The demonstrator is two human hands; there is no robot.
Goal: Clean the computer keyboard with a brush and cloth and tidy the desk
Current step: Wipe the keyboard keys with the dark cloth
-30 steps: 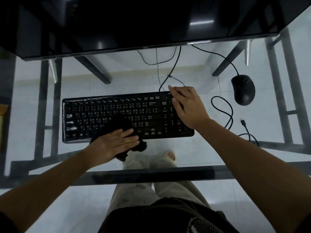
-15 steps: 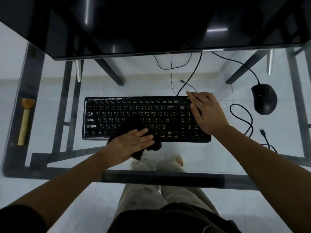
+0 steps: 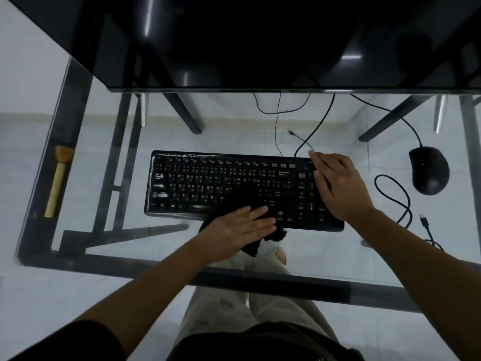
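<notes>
The left grip [image 3: 240,227], fingers spread flat, presses the black cloth [image 3: 247,195] onto the keyboard [image 3: 208,183] beneath it to wipe, while the right grip [image 3: 338,186], also flat, likely pins the end under it against sliding.

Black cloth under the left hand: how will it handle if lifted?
Probably floppy: the cloth drapes limply off the front edge of the keyboard under the left hand. Likely light, since it bunches in soft folds.
</notes>
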